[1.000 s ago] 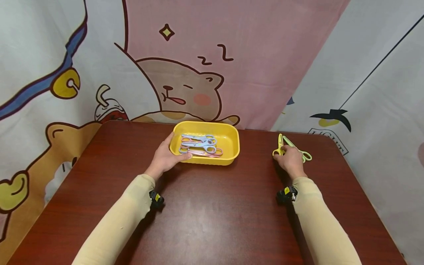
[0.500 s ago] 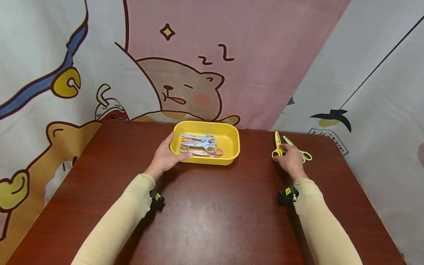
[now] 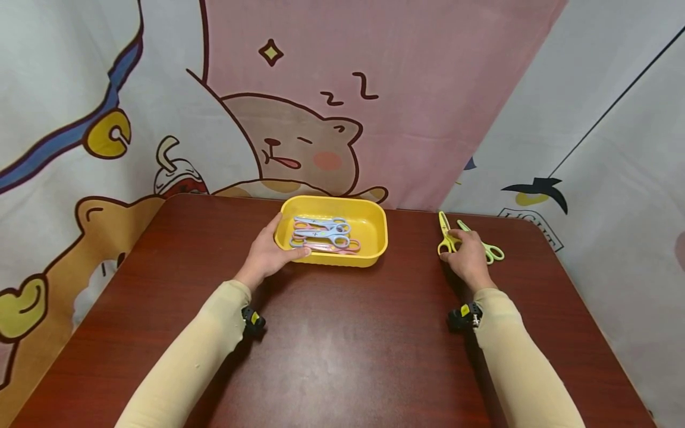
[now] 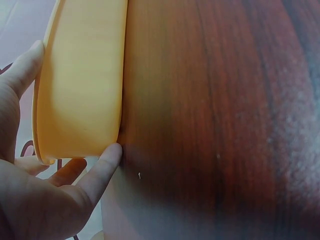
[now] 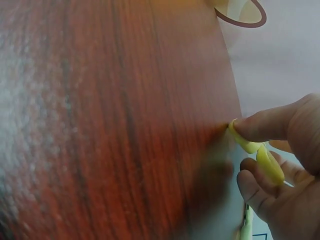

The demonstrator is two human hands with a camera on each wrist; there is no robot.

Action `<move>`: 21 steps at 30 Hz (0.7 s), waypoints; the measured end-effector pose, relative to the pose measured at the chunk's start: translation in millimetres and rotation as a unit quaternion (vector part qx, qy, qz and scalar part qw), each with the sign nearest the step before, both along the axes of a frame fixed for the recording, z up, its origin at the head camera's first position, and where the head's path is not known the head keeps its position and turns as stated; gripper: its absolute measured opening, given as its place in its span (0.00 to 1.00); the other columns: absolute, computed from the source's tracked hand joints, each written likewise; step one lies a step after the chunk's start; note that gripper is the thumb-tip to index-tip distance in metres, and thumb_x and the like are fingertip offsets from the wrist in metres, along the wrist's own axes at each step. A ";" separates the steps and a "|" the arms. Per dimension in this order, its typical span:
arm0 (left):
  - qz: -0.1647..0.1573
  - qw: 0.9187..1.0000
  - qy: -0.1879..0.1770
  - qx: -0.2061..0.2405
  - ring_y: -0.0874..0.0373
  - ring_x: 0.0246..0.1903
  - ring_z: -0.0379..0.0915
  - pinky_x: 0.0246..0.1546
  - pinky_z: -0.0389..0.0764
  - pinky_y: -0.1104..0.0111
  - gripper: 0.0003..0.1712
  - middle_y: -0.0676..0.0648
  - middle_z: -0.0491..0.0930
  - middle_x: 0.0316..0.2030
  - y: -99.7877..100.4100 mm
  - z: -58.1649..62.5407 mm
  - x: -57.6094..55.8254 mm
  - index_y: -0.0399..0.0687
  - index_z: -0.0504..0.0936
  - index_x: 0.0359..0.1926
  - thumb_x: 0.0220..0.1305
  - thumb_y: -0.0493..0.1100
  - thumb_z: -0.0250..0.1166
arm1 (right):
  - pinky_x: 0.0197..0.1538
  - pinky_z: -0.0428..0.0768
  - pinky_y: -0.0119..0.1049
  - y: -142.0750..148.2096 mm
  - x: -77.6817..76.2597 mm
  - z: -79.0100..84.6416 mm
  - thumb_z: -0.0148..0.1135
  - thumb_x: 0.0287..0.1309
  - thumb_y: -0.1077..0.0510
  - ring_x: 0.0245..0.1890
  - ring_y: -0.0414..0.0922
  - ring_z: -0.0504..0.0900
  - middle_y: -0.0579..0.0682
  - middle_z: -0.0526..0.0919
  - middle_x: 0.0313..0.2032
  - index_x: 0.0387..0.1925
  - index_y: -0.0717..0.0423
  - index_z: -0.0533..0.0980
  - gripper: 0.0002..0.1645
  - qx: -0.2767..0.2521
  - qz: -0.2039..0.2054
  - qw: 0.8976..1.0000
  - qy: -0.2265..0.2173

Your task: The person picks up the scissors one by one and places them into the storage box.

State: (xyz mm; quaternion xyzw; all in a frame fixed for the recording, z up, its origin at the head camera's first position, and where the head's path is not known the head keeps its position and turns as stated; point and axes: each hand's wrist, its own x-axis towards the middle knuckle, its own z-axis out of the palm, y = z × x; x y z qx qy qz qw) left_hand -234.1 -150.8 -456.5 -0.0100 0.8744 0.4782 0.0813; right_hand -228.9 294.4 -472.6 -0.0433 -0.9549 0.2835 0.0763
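Scissors, yellow pair [image 3: 446, 229], pinched near handles by right hand [image 3: 468, 257]; blades pointing away, beyond fingertips, one loop showing just left of fingers. Contact between that pair and tabletop [image 3: 342, 333] not clear. Green pair [image 3: 463, 226] just beside, partly hidden by right hand: blade tip past knuckles, loops out to right of hand. Apparently resting on tabletop, not gripped; whether touched by fingers, cannot tell.

Well left of right hand: yellow tray [image 3: 348, 260], standing on tabletop near far edge. Left end and near corner grasped by left hand [image 3: 266, 252], thumb at near side, fingers round outer end. Inside, just right of left hand: blue scissors [image 3: 316, 234], at least two pairs, overlapping pink scissors [image 3: 326, 246]; pink count uncertain. Most loops turned away from left hand. Bare tray floor farther right.

Progress, judged from layout: well along. Blue and pink lots already inside tray; yellow scissors in right hand but outside it; green pair outside too, not taken up. Two visible pairs left out.

Past both hands, behind tabletop: printed cloth [image 3: 428, 119], sleeping bear.
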 end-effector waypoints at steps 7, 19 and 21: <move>-0.002 1.000 -0.002 -0.004 0.41 0.73 0.57 0.74 0.60 0.49 0.71 0.37 0.55 0.78 -0.8 -0.1 1.7 0.52 0.44 0.84 0.51 0.59 0.82 | 0.58 0.72 0.61 -0.3 -1.0 -3.4 0.72 0.54 0.69 0.54 0.68 0.75 0.74 0.72 0.57 0.63 0.71 0.73 0.34 -0.007 0.004 1.000 -0.002; -0.002 1.000 -0.002 -0.003 0.41 0.73 0.57 0.74 0.61 0.49 0.71 0.37 0.55 0.78 -0.1 2.2 2.3 0.52 0.44 0.84 0.52 0.58 0.82 | 0.59 0.72 0.62 -3.5 -1.4 -1.0 0.71 0.51 0.71 0.55 0.69 0.77 0.75 0.76 0.54 0.63 0.72 0.71 0.36 -0.015 0.003 1.000 0.012; -0.001 1.000 -0.002 -0.003 0.41 0.73 0.57 0.74 0.60 0.49 0.71 0.37 0.55 0.78 -0.3 2.2 2.4 0.52 0.44 0.84 0.52 0.58 0.82 | 0.59 0.72 0.62 -4.1 -2.0 -0.8 0.71 0.51 0.71 0.55 0.69 0.77 0.75 0.77 0.54 0.63 0.72 0.71 0.36 -0.013 0.001 1.000 0.017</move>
